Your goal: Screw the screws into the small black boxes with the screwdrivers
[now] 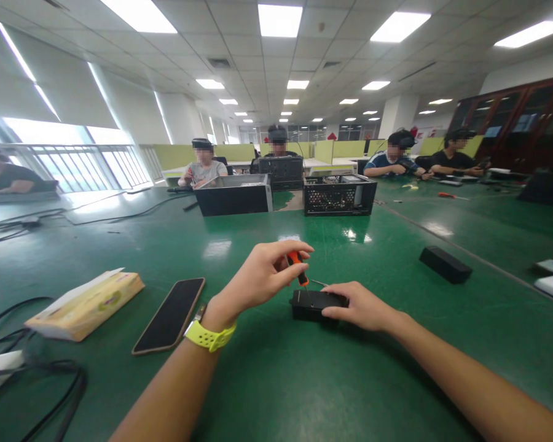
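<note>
My left hand (pixel 270 270), with a yellow-green watch strap (pixel 211 337) at its wrist, is closed around an orange and black screwdriver (pixel 297 261). The screwdriver stands nearly upright, its thin shaft reaching down to the top of a small black box (pixel 311 301). Whether the tip sits in a screw is too small to tell. My right hand (pixel 357 305) grips the right end of this box, thumb on the near side and fingers over the top. Behind the box, a thin metal rod (pixel 320 283) lies partly hidden by it.
A phone (pixel 170 314) and a tissue pack (pixel 87 304) lie left, near black cables (pixel 50 368). Another black box (pixel 445 264) rests at right. Computer cases (pixel 340 195) stand at the back; another screwdriver (pixel 447 195) lies far right. Several people sit around the green table (pixel 258 393).
</note>
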### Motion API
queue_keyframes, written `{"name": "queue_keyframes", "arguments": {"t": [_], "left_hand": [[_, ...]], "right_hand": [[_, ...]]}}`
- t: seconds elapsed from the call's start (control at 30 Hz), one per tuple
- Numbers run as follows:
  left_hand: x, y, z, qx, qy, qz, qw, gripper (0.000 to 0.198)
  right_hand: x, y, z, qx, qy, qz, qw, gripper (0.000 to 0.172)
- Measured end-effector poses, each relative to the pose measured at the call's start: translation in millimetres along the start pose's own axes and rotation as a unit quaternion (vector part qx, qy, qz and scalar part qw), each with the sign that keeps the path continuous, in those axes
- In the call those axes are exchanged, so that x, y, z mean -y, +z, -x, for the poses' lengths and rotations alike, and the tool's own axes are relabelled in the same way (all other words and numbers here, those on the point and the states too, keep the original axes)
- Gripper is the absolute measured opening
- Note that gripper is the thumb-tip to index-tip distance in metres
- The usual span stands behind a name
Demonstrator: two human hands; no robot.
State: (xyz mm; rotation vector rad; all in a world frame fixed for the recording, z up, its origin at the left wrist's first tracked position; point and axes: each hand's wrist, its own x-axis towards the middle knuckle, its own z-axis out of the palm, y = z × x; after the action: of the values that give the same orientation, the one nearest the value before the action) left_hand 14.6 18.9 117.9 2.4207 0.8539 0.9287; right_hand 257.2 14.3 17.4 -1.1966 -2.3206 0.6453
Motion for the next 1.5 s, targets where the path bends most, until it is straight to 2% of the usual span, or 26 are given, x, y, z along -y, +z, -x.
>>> {"name": "queue_keyframes", "arguments": {"t": [0.17,0.37,0.5,0.57,0.7,0.9,1.1,1.17,1.3,1.33,1.4,1.5], "left_hand": [[-5,-0.5,0,0.038,0.018,0.032,0.999,0.032],[-1,1.4,-1,-0.012,0.017,-0.04,0.999,0.027],[-3,-0.3,0,0.037,0.01,0.018,0.999,0.038],[-5,-1.8,1,0.044,0.004,0.016,0.999,0.038],[-2,-1.3,0,-0.002,0.012,-0.067,0.998,0.027],[6,8.7,-1,-0.024,0.037,-0.054,0.998,0.038],[9,17.1,-2,-0.092,0.069,-0.13,0.985,0.031],[8,17.0,-2,-0.131,0.081,-0.123,0.98,0.029],[6,11.7,-3,-0.255,0.075,-0.12,0.956,0.025],[6,10.3,-4,-0.265,0.07,-0.133,0.952,0.024],[9,9.4,-4,-0.235,0.055,-0.166,0.956,0.021],[16,15.1,-4,-0.111,0.026,-0.206,0.972,0.02]], "right_hand": [[0,0,0,0.002,-0.002,-0.001,1.0,0.035],[0,2,1,-0.001,0.005,0.003,1.0,0.038],[1,1,1,0.003,0.005,0.006,1.0,0.037],[3,0,1,0.004,0.005,0.004,1.0,0.037],[4,-1,1,0.004,0.006,0.004,1.0,0.036],[1,1,0,0.002,0.004,0.008,1.0,0.037],[2,0,1,0.0,0.001,0.011,1.0,0.037],[2,0,1,-0.002,0.0,0.012,1.0,0.037],[0,1,1,0.001,-0.001,0.01,1.0,0.042],[-2,1,1,-0.002,0.001,0.013,1.0,0.046],[-5,2,1,-0.02,0.016,0.027,0.999,0.053],[-8,2,-1,-0.075,0.064,0.061,0.993,0.046]]}}
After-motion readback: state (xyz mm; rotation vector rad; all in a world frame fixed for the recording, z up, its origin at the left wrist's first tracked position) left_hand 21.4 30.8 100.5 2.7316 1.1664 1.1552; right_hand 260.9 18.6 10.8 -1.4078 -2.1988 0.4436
